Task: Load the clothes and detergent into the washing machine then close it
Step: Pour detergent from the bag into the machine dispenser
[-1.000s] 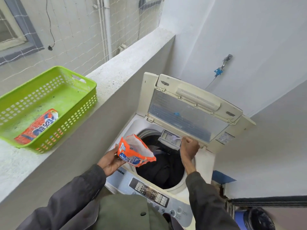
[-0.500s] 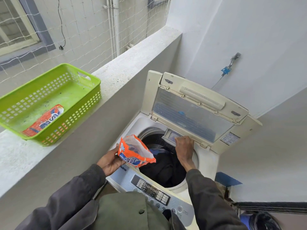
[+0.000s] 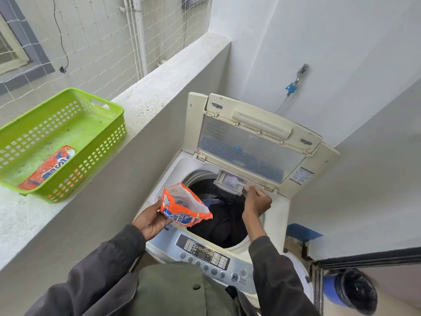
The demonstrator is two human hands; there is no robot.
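Note:
The top-loading washing machine (image 3: 275, 215) stands with its lid (image 3: 250, 142) raised against the wall. Dark clothes (image 3: 224, 221) lie in the drum. My left hand (image 3: 151, 221) holds an opened orange detergent packet (image 3: 184, 207) over the drum's near left rim. My right hand (image 3: 257, 202) reaches to the back of the opening, and its fingertips pinch the front edge of the small detergent drawer (image 3: 229, 180). The drawer is pulled out and shows pale powder inside.
A green plastic basket (image 3: 98, 124) sits on the concrete ledge (image 3: 159, 83) at left and holds a second orange packet (image 3: 49, 169). The control panel (image 3: 205, 252) faces me. A tap (image 3: 296, 79) is on the wall behind. A blue bin (image 3: 350, 290) stands at lower right.
My right hand stayed at the drawer, which now sticks out further over the drum. The packet in my left hand kept its place. The camera shifted slightly.

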